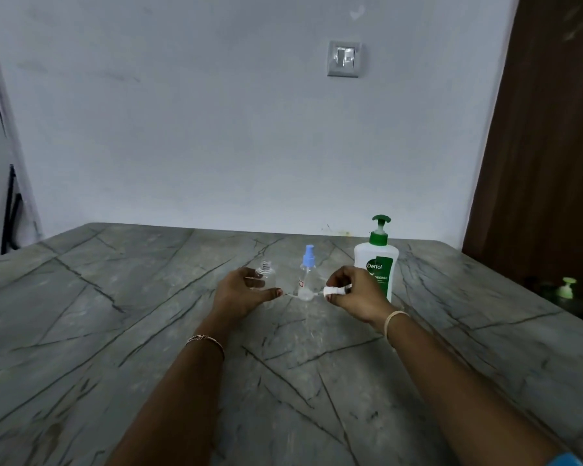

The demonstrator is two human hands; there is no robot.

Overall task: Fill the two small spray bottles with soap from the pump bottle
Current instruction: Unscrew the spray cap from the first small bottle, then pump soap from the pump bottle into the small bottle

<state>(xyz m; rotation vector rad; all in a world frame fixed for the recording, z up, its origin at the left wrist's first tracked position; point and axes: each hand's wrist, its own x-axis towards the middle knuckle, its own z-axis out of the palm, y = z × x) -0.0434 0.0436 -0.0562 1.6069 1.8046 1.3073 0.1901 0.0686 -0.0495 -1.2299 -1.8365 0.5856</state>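
A small clear spray bottle stands uncapped on the grey marble table, its threaded neck bare. My left hand wraps around its body. My right hand holds the white spray head sideways, its thin dip tube pointing left towards my left thumb. Between my hands stands a second clear spray bottle with a blue spray top still on. The white pump bottle with a green pump and a green label stands upright just behind my right hand.
A white wall with a light switch rises behind the table's far edge. A brown door stands at the right, with a small green object low beside the table's right edge.
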